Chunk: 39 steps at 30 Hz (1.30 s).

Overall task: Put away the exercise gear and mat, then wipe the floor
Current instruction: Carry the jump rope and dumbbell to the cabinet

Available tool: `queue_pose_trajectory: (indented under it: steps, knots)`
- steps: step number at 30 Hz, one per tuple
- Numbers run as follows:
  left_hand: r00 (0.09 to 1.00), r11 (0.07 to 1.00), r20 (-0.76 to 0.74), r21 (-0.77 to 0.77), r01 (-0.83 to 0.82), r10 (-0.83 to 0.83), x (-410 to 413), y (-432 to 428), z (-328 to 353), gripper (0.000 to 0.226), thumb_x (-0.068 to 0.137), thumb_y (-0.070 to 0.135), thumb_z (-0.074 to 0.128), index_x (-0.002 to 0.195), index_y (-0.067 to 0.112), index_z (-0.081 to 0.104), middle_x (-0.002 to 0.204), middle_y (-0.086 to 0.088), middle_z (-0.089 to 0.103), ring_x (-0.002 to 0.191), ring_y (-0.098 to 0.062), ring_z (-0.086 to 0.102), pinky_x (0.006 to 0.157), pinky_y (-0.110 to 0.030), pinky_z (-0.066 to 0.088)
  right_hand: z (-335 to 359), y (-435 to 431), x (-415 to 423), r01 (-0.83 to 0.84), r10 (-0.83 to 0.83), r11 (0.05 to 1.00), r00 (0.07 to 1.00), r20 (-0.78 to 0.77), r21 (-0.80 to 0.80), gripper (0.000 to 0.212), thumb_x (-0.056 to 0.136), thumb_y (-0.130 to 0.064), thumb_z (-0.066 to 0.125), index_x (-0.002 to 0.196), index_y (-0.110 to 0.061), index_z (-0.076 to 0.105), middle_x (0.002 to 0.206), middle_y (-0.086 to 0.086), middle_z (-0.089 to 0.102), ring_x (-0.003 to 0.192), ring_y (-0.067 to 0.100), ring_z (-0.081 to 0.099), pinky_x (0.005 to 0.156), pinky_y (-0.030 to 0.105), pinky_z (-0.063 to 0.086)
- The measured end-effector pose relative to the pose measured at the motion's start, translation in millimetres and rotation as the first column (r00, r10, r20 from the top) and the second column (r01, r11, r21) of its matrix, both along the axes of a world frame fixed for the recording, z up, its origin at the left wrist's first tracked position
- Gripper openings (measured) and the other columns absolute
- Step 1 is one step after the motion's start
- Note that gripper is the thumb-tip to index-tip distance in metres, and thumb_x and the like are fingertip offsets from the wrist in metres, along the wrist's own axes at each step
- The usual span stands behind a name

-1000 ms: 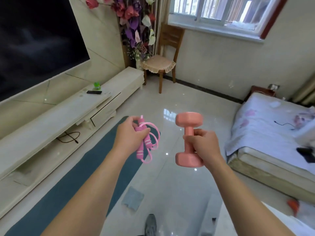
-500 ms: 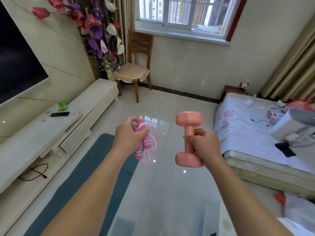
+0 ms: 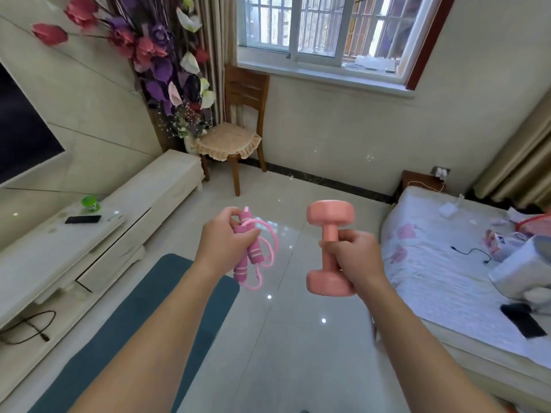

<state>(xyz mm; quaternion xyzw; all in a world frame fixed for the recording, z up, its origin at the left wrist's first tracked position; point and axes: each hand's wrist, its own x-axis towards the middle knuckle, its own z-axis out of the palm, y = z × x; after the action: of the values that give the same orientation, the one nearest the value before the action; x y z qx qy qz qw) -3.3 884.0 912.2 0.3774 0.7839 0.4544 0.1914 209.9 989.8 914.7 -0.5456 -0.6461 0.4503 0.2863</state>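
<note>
The dumbbell (image 3: 331, 214), pink and upright, is in your right hand (image 3: 354, 257), whose fingers (image 3: 334, 248) curl tight round its handle. The jump rope (image 3: 253, 254) is bunched in your left hand (image 3: 223, 242): those fingers wrap both pink handles, and the cord loops hang just right of them. Below your left fingers, the teal mat (image 3: 167, 308) lies flat on the glossy floor (image 3: 298, 338). The bed (image 3: 432, 278) stands to the right of your right fingers.

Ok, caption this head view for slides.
Left hand grips a pink jump rope, right hand a pink dumbbell; teal mat lies on the floor.
</note>
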Motion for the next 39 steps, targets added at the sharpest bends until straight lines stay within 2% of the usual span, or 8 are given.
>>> queue_pose_trajectory:
  steps: [7,11,16,27,31,33,36,39]
  knots:
    - [0.999,0.999,-0.016,0.001,-0.045,0.045,-15.0,68.7,0.9,0.034,0.084,0.03,0.076,0.114,0.027,0.058,0.083,0.009,0.067,0.067,-0.003,0.067,0.058,-0.019,0.056,4.0,82.8,-24.6,-0.053,0.053,0.998,0.999,-0.013,-0.014,0.006,0.072,-0.02,0.074,0.069,-0.015,0.072,0.066,0.003,0.068,0.058,0.016,0.058,0.059,0.03,0.047]
    - [0.999,0.999,-0.013,0.009,-0.052,0.052,-39.9,107.3,-0.2,0.033,0.085,0.028,0.076,0.112,0.027,0.058,0.084,0.01,0.066,0.069,0.007,0.064,0.055,-0.01,0.051,2.4,127.8,-52.0,-0.072,0.072,0.997,0.997,-0.021,-0.018,0.006,0.071,-0.019,0.074,0.066,-0.016,0.071,0.064,0.003,0.067,0.057,0.016,0.058,0.06,0.032,0.048]
    - [0.997,0.997,-0.027,0.022,-0.07,0.07,-87.5,161.5,-1.5,0.033,0.085,0.027,0.076,0.114,0.023,0.06,0.085,0.01,0.067,0.067,0.001,0.066,0.054,-0.009,0.048,0.3,185.6,-99.4,-0.1,0.099,0.995,0.995,-0.008,-0.025,0.006,0.071,-0.02,0.074,0.066,-0.017,0.071,0.061,0.001,0.066,0.056,0.016,0.058,0.059,0.033,0.048]
    - [0.995,0.992,0.003,0.069,-0.101,0.101,-193.2,268.9,6.9,0.029,0.087,0.016,0.074,0.112,0.018,0.059,0.087,0.002,0.064,0.063,0.007,0.065,0.048,-0.009,0.047,5.6,303.3,-215.2,-0.127,0.126,0.991,0.992,-0.031,-0.03,0.003,0.069,-0.018,0.075,0.069,-0.021,0.073,0.069,0.003,0.07,0.063,0.02,0.062,0.065,0.041,0.056]
    - [0.988,0.988,-0.04,0.041,-0.149,0.15,-224.2,310.2,6.2,0.031,0.085,0.024,0.076,0.11,0.023,0.06,0.09,0.005,0.066,0.069,-0.007,0.069,0.057,-0.018,0.056,6.8,348.7,-248.7,-0.184,0.183,0.983,0.983,-0.032,-0.029,0.004,0.07,-0.017,0.074,0.069,-0.021,0.074,0.068,0.002,0.069,0.062,0.02,0.062,0.066,0.039,0.054]
    - [0.981,0.983,-0.059,0.031,-0.182,0.184,-237.8,334.8,3.9,0.031,0.083,0.027,0.077,0.109,0.026,0.061,0.089,0.007,0.067,0.073,-0.008,0.068,0.063,-0.023,0.058,4.2,376.7,-264.8,-0.209,0.209,0.977,0.978,-0.022,-0.027,0.003,0.069,-0.019,0.074,0.068,-0.021,0.073,0.068,0.002,0.069,0.063,0.02,0.062,0.067,0.041,0.055]
    - [0.972,0.972,-0.041,0.042,-0.231,0.232,-253.8,373.1,1.1,0.029,0.083,0.025,0.077,0.106,0.026,0.061,0.087,0.008,0.066,0.068,-0.005,0.068,0.058,-0.019,0.057,0.1,423.0,-289.8,-0.25,0.25,0.968,0.968,-0.013,-0.019,0.001,0.067,-0.021,0.073,0.067,-0.022,0.073,0.068,0.004,0.069,0.063,0.02,0.061,0.068,0.042,0.056]
    - [0.954,0.954,-0.044,0.035,-0.296,0.298,-269.0,410.9,-1.2,0.027,0.081,0.026,0.077,0.104,0.028,0.062,0.086,0.008,0.067,0.071,-0.007,0.068,0.064,-0.028,0.06,-1.5,471.3,-313.7,-0.307,0.307,0.952,0.952,0.003,-0.006,0.001,0.066,-0.02,0.072,0.067,-0.019,0.072,0.07,0.01,0.068,0.06,0.02,0.057,0.066,0.044,0.055]
